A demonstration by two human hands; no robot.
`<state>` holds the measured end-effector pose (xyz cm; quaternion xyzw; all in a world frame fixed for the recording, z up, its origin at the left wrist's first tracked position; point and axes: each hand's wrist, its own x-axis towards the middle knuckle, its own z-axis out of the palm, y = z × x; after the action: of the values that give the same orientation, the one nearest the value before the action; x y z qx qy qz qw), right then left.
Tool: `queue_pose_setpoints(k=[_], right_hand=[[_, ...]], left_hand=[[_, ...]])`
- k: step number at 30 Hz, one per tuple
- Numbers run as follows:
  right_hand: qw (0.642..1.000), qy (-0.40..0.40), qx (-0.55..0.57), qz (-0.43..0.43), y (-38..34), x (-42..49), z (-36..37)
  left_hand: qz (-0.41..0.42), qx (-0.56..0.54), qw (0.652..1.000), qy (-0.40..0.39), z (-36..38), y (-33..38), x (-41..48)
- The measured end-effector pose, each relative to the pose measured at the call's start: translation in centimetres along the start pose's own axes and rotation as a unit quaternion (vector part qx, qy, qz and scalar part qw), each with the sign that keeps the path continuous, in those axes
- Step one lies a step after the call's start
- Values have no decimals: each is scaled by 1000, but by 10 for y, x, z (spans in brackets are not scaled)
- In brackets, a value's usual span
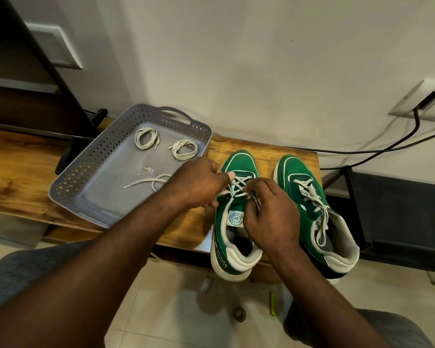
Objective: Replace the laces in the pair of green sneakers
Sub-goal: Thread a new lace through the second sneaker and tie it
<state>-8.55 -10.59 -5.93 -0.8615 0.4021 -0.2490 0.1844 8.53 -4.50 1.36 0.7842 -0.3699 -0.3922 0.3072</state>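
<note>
Right under your fingers (pixel 259 190) on the surface (pixel 23 167), your left hand (pixel 199 182) and right hand (pixel 269 212) both pinch the lace (pixel 236 187) of one green sneaker (pixel 220 222); the other sneaker (pixel 296 167) sits just right, spare laces (pixel 146 138) in the tray (pixel 91 156) left.

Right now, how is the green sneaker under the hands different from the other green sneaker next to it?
The left green sneaker has the left hand and right hand pinching its white lace; the other green sneaker is untouched. The first is laced only near the toe, the other nearly to the top. Both have white soles and point at the wall.
</note>
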Motion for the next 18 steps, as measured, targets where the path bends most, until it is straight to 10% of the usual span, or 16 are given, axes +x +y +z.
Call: queue_pose_setpoints(k=[12,18], right_hand=[[930,59,360,42,-23,21,-15],[922,115,295,221,6,20,-13]], left_hand=[[172,-88,980,-44,-18,32,-16],[179,-139,974,-7,-26,32,-13]])
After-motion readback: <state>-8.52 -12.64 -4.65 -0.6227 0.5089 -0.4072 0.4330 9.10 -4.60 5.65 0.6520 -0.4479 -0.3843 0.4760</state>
